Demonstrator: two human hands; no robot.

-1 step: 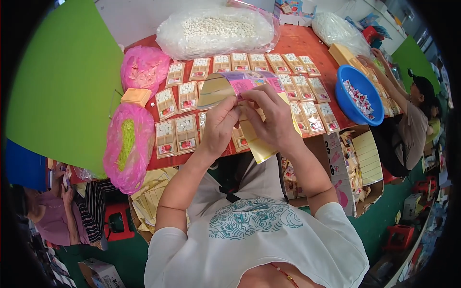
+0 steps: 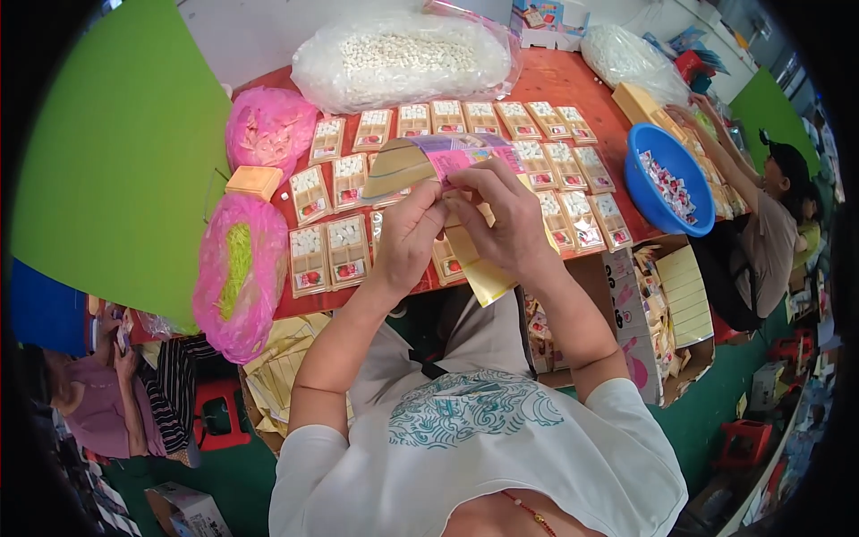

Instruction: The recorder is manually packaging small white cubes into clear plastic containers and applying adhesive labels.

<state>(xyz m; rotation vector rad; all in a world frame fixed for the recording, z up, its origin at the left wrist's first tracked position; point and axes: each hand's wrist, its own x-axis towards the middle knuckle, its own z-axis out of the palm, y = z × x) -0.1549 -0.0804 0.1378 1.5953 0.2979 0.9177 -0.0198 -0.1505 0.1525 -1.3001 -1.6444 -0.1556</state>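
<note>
Over the near middle of the table, both my hands pinch a printed packaging bag, yellow with pink and purple parts. My left hand is closed on its middle, thumb against the fingers. Close beside it, my right hand grips the same bag with bent fingers. The bag's brownish, partly see-through end sticks out to the left, and a yellow end hangs below the right hand. My fingers cover the part between them. Beneath and around lie rows of small compartment trays holding white pieces and strawberry-printed packets; my hands hide some trays.
A clear sack of white pieces lies at the back. Pink bags and a tan block sit left. A blue basin of small packets stands right. Cartons are below the edge. People work on both sides.
The bag's brownish end has shifted very slightly to the left. Both hands keep nearly the same place and grip.
</note>
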